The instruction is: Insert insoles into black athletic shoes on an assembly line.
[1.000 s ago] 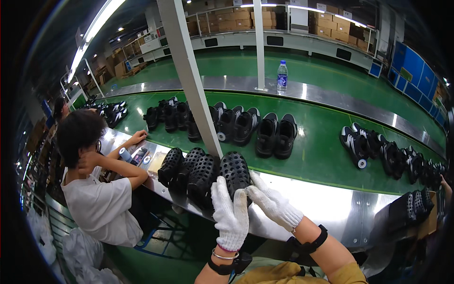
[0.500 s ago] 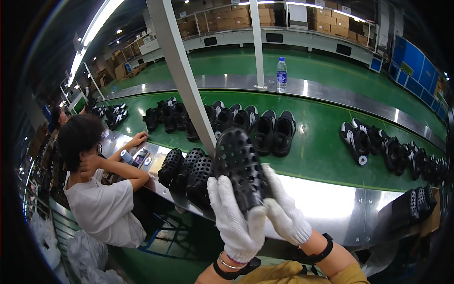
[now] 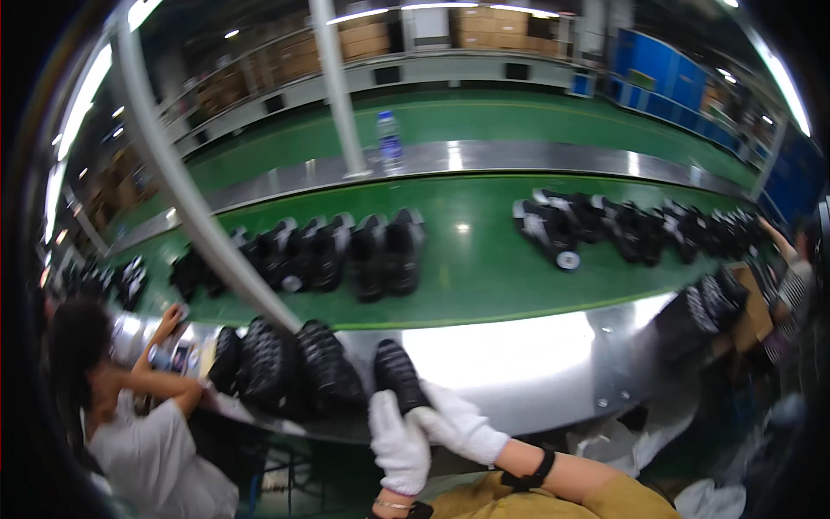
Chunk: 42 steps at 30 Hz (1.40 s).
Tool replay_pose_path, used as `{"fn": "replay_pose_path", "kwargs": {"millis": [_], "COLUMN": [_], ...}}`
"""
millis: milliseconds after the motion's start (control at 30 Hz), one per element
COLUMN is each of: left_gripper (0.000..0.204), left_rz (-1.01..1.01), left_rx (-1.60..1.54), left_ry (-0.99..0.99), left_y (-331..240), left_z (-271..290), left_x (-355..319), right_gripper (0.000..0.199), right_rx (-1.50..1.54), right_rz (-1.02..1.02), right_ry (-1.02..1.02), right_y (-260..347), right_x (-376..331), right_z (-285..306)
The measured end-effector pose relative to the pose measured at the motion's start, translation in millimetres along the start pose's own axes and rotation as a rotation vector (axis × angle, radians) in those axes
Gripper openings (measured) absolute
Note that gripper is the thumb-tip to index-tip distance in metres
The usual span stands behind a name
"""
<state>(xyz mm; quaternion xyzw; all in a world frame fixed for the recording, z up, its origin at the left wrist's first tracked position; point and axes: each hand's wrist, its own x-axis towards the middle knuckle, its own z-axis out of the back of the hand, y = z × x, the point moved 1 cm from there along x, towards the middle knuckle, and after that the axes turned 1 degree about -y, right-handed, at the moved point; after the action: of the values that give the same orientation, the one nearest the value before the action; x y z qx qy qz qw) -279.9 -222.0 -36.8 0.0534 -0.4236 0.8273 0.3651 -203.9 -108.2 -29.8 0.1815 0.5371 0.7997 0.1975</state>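
Note:
Both of my hands wear white knitted gloves. Between them is a black, shoe-shaped piece (image 3: 398, 372) with holes over its surface, standing toe up above the near metal ledge. My left hand (image 3: 399, 445) grips its lower left side, while my right hand (image 3: 458, 426) closes on it from the right, fingers near the heel end. The gloves hide its lower part. Left of it, several similar black perforated pieces (image 3: 327, 368) lie in a row on the ledge. Motion blur softens the fine detail.
A shiny metal ledge (image 3: 519, 355) borders a green conveyor belt (image 3: 471, 259) carrying several black shoes (image 3: 402, 251). A slanted white post (image 3: 203, 221) rises at the left. A seated person (image 3: 156, 441) works there; another (image 3: 791, 277) is far right, beside a cardboard box (image 3: 750, 307). A water bottle (image 3: 389, 143) stands beyond the belt.
My view has turned to the right. My hands and the black perforated piece are lower and farther from me. The seated person's raised hand has left the neck area.

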Motion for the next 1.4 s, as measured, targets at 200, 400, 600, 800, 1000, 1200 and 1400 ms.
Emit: {"fn": "replay_pose_path", "kwargs": {"millis": [200, 400, 600, 800, 1000, 1200, 1400], "left_gripper": [0.034, 0.030, 0.026, 0.026, 0.024, 0.024, 0.018], "left_rz": [-0.371, -0.663, -0.582, -0.585, -0.554, -0.557, -0.444], "left_rx": [0.310, -0.094, -0.089, -0.117, -0.087, -0.029, 0.110], "left_ry": [-0.322, 0.024, 0.195, 0.289, 0.291, 0.360, 0.528], "left_y": [-41.6, -53.6, -38.3, -39.4, -45.7, -47.7, -52.7], "left_z": [30.9, -11.2, -67.0, -83.9, -84.9, -88.7, -90.2], "left_x": [-5.3, -24.6, -24.0, -21.5, -20.9, -15.1, -18.3], "right_gripper": [0.060, 0.043, 0.022, 0.033, 0.039, 0.021, 0.046], "right_rx": [-0.063, -0.478, -0.836, -1.076, -0.815, -1.070, -0.814], "right_rz": [-0.064, -0.126, -0.012, -0.334, -0.426, -0.440, -0.469], "right_ry": [0.043, -0.140, -0.577, -0.633, -0.403, -0.553, -0.297], "right_y": [-2.0, -64.6, -69.5, -87.2, -115.2, -111.8, -136.0], "right_x": [-15.8, -49.3, -15.0, 74.0, 126.3, 160.4, 142.0], "right_z": [26.0, 152.8, 272.9, 329.9, 362.0, 380.1, 453.1]}}
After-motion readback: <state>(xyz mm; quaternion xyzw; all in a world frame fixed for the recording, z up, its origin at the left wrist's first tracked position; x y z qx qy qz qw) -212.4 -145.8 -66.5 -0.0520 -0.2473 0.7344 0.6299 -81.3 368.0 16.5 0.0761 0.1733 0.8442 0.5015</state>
